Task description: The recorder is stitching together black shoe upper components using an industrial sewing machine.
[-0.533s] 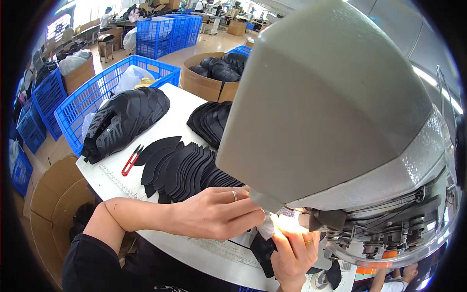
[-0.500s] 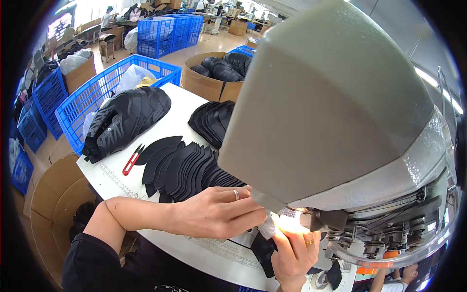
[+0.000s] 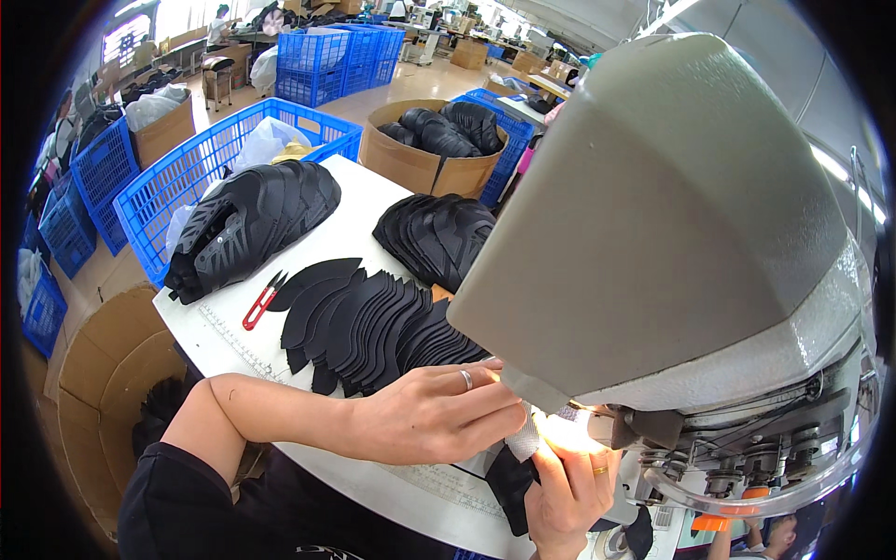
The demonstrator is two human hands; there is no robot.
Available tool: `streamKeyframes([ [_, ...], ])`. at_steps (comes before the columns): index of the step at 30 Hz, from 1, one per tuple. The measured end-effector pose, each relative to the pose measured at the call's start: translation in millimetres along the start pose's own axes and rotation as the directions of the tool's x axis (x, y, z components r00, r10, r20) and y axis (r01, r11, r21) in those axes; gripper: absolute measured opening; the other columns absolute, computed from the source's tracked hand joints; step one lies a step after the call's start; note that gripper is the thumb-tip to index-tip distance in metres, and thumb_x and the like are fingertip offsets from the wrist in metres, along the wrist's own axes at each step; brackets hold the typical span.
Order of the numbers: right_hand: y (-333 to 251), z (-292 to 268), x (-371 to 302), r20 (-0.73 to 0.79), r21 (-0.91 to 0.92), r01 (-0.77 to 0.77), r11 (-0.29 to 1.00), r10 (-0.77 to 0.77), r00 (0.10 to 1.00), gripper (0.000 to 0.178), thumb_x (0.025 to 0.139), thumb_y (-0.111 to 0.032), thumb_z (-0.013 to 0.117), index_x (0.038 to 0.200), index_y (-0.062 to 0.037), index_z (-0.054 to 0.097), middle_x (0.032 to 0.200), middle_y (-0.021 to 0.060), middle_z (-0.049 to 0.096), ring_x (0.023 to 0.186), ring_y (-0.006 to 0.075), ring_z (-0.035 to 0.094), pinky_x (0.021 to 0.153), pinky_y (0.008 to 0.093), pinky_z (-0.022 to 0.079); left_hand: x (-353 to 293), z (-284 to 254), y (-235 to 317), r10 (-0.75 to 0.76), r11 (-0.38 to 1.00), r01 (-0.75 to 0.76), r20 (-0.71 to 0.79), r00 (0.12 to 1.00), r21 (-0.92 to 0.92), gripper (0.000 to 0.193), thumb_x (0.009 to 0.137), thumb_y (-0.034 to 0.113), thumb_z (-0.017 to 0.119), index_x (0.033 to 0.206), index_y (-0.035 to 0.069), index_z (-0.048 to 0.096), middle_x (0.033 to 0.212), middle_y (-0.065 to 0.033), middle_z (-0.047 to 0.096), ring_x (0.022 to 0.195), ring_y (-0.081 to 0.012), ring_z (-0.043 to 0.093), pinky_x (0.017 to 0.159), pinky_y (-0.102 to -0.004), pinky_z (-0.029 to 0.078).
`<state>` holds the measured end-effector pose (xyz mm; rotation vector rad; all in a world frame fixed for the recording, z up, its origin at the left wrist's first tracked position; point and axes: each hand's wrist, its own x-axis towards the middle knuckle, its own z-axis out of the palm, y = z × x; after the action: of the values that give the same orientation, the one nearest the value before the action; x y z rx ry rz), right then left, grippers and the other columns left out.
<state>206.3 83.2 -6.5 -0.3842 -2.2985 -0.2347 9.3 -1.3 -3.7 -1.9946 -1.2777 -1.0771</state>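
Observation:
Beneath the head of a grey industrial sewing machine [image 3: 653, 224], my left hand [image 3: 439, 411] pinches the left side of a small grey mesh shoe piece [image 3: 524, 441]. My right hand [image 3: 567, 495], lit brightly by the machine lamp, grips the same piece from the near right side. Black material [image 3: 509, 490] hangs below the mesh between my hands. The machine head and glare hide the needle area and my left fingertips. Just beyond my left wrist, rows of curved black cut pieces [image 3: 373, 327] overlap on the white table [image 3: 359, 191].
Red thread snips [image 3: 265, 301] lie beside the cut pieces. Behind them are a stack of black shoe uppers [image 3: 257, 219] and another black stack [image 3: 437, 238]. A blue crate [image 3: 149, 201] and a round cardboard bin [image 3: 397, 168] border the table. Another cardboard bin [image 3: 103, 373] stands left.
The view has shifted slightly, uncovering more of the bin and black stack behind the machine. Both hands keep nearly the same grip on the mesh piece.

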Motion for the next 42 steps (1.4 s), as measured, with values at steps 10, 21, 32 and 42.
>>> streamKeyframes([
  [10, 1, 6, -2, -0.002, 0.162, -0.018, 0.987, 0.019, 1.0, 0.027, 0.069, 0.005, 0.064, 0.094, -0.0046, 0.069, 0.097, 0.0104, 0.066, 0.09, 0.0292, 0.063, 0.076, 0.041, 0.047, 1, 1, 0, -0.022, 1.0, 0.022, -0.035, 0.999, 0.006, 0.023, 0.071, 0.008, 0.071, 0.089, 0.002, 0.058, 0.1, -0.0086, 0.056, 0.083, -0.0187, 0.065, 0.083, -0.0346, 0.058],
  [21, -3, 5, -6, -0.046, 0.23, -0.011, 0.973, 0.022, 0.999, 0.027, 0.071, 0.008, 0.063, 0.095, -0.0025, 0.07, 0.099, 0.0134, 0.066, 0.093, 0.0306, 0.064, 0.083, 0.0441, 0.05, -2, -3, 0, 0.006, 1.0, -0.006, 0.0, 1.0, 0.023, 0.021, 0.07, 0.003, 0.069, 0.085, 0.001, 0.055, 0.095, -0.0092, 0.054, 0.074, -0.015, 0.064, 0.064, -0.0276, 0.058],
  [32, -7, 9, -6, -0.085, 0.21, -0.012, 0.978, 0.03, 0.996, 0.028, 0.071, 0.013, 0.059, 0.093, -0.0004, 0.069, 0.097, 0.0145, 0.066, 0.091, 0.0315, 0.065, 0.084, 0.0452, 0.05, -2, 1, 1, 0.018, 1.0, -0.018, -0.026, 0.999, 0.021, 0.02, 0.07, 0.003, 0.07, 0.086, 0.002, 0.057, 0.103, -0.0123, 0.056, 0.079, -0.0164, 0.064, 0.066, -0.0294, 0.059],
  [42, -25, -8, 19, -0.086, 0.092, 0.025, 0.995, -0.017, 0.996, 0.027, 0.073, 0.011, 0.058, 0.095, 0.0007, 0.07, 0.095, 0.0153, 0.066, 0.09, 0.0321, 0.065, 0.085, 0.0463, 0.05, 2, 0, -2, 0.044, 0.999, -0.043, -0.041, 0.998, 0.032, 0.021, 0.07, 0.005, 0.071, 0.084, 0.003, 0.057, 0.097, -0.0087, 0.053, 0.078, -0.0162, 0.062, 0.069, -0.0292, 0.058],
])
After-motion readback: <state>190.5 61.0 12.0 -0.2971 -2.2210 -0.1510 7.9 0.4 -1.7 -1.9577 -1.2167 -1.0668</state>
